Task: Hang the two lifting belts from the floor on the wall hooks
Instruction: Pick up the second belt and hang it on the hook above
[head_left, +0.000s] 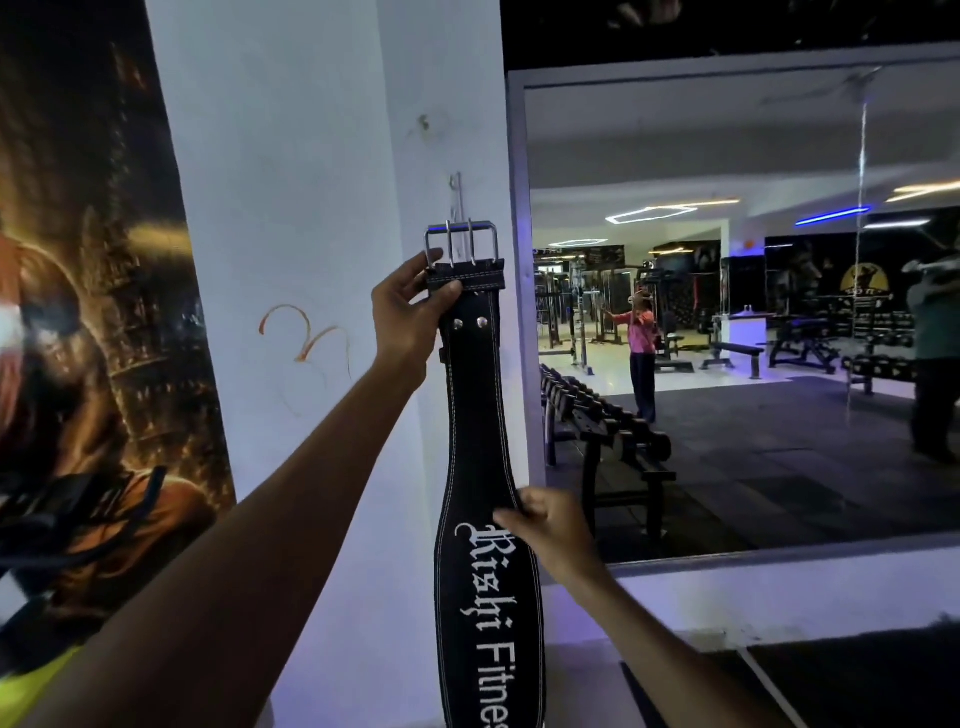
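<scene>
A black leather lifting belt (475, 415) with white lettering hangs upright against the white pillar. Its steel buckle (461, 243) is at the top, just below a small metal wall hook (456, 189); whether the two touch I cannot tell. My left hand (410, 306) pinches the belt right under the buckle. My right hand (550, 530) grips the belt's right edge lower down, where it widens. A second belt is not in view.
A large framed mirror (519, 312) is on the wall to the right, reflecting a dumbbell rack, benches and people. A dark poster (104, 312) covers the wall to the left. A second small mark or hole (425, 123) sits higher on the pillar.
</scene>
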